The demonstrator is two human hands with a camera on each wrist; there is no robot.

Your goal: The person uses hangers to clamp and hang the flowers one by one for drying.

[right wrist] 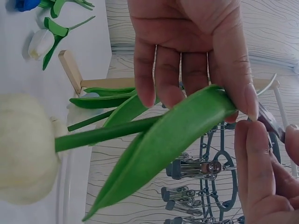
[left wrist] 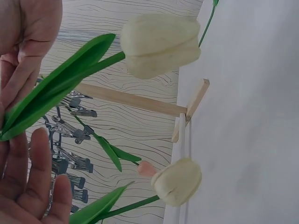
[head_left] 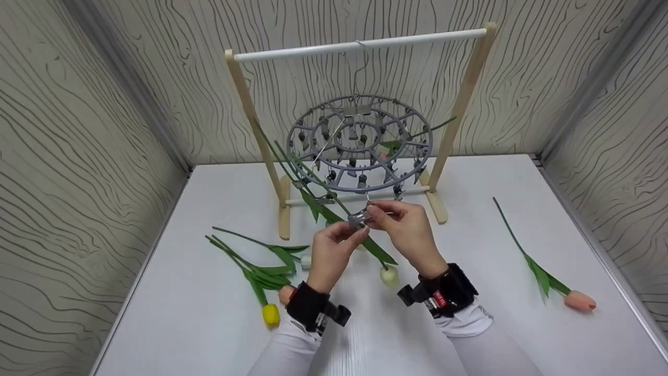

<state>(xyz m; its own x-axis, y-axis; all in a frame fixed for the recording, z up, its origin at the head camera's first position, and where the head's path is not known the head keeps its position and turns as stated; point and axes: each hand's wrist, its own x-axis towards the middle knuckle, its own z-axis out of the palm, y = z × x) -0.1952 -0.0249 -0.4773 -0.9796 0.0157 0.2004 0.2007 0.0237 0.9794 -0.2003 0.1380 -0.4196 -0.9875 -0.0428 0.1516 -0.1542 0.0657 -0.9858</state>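
In the head view both hands meet at one grey clip point(head_left: 358, 218) just below the front rim of the round grey hanger point(head_left: 360, 185). The left hand point(head_left: 332, 256) pinches around the clip and the stem beside it; the right hand point(head_left: 412, 237) pinches the clip's upper right end. A white tulip point(head_left: 389, 275) slants down to the right from the clip, its leaf point(head_left: 378, 250) between the hands. The right wrist view shows its leaf point(right wrist: 168, 140) large, with the right hand's fingers point(right wrist: 168, 70) behind it. Another white tulip point(left wrist: 178, 183) shows low in the left wrist view.
A wooden stand point(head_left: 464, 99) with a white bar point(head_left: 417, 42) carries the hanger. On the table point(head_left: 172, 292) lie a yellow tulip point(head_left: 271, 315) and other flowers at left, and a pink tulip point(head_left: 579, 301) at right. A further pink flower point(left wrist: 146, 169) hangs behind.
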